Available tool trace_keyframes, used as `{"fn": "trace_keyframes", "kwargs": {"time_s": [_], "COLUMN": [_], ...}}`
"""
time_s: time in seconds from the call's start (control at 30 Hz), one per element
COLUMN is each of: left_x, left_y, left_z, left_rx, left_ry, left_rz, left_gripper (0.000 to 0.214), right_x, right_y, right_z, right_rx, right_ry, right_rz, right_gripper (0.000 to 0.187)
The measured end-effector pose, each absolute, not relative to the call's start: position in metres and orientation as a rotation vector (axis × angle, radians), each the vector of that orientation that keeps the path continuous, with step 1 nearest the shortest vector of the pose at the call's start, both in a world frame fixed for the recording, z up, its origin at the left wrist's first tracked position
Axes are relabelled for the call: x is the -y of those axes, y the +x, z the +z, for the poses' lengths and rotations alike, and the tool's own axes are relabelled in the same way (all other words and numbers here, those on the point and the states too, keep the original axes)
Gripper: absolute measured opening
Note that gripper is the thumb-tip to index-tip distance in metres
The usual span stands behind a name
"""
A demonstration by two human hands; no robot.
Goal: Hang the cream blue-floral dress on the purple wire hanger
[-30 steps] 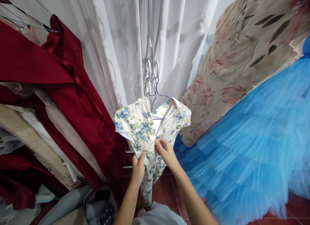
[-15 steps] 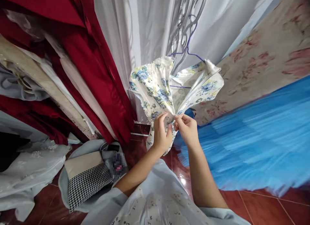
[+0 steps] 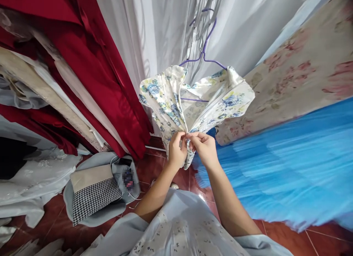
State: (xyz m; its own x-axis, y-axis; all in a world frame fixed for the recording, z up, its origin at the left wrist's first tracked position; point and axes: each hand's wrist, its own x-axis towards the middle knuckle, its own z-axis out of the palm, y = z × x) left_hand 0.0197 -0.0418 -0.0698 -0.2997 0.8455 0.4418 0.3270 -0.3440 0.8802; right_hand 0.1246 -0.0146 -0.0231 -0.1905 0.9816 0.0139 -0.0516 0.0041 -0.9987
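A white blouse (image 3: 168,105) with blue and yellow flowers hangs from a purple hanger (image 3: 205,46), its neckline gaping in a V. At the bottom of that V, my left hand (image 3: 177,149) pinches the front edge of the fabric. Close beside it, my right hand (image 3: 202,144) grips the other front edge, thumb and fingers pressed together. The fingertips of both hands nearly meet at the front opening; any fastener between them is too small to make out. The blouse's lower part hangs behind and below my hands.
Red garments (image 3: 110,79) hang at the left, with white curtains (image 3: 162,28) behind. A blue tulle skirt (image 3: 275,164) and a floral cloth (image 3: 289,76) fill the right. On a grey chair (image 3: 96,221) lies a houndstooth bag (image 3: 96,197). The floor is red tile (image 3: 154,168).
My left hand has closed in on the front edge, its fingers now pinching where they were more spread. The view has shifted, so the blouse and hanger appear slightly further left.
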Motion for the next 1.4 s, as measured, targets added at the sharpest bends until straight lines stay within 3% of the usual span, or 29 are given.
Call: {"fn": "trace_keyframes", "kwargs": {"time_s": [0.3,0.63,0.97,1.07,1.2,1.3,1.4], "left_x": [0.013,-0.006,0.013,0.002,-0.03,-0.053,-0.071], "left_y": [0.023,0.001,-0.006,-0.027,-0.066,-0.085,-0.087], "left_z": [-0.102,-0.127,-0.135,-0.11,-0.031,0.037,0.079], "left_rx": [-1.471,-1.426,-1.36,-1.33,-1.255,-1.234,-1.123], "left_ry": [1.617,1.663,1.634,1.699,2.01,2.302,2.517], "left_rz": [1.657,1.614,1.574,1.693,1.925,1.756,1.499], "left_gripper": [0.017,0.016,0.018,0.019,0.028,0.04,0.037], "right_x": [-0.039,-0.112,-0.09,-0.086,-0.085,-0.084,-0.083], "right_y": [0.116,0.066,0.065,0.067,0.067,0.067,0.068], "right_z": [0.015,0.097,0.07,0.07,0.076,0.075,0.07], "right_rx": [1.215,1.245,1.118,1.11,1.166,1.237,1.252], "right_ry": [-0.945,-0.7,-0.673,-0.669,-0.673,-0.711,-0.74], "right_rz": [1.258,0.877,0.918,0.911,0.891,0.854,0.831], "right_gripper": [0.014,0.028,0.019,0.019,0.019,0.018,0.015]}}
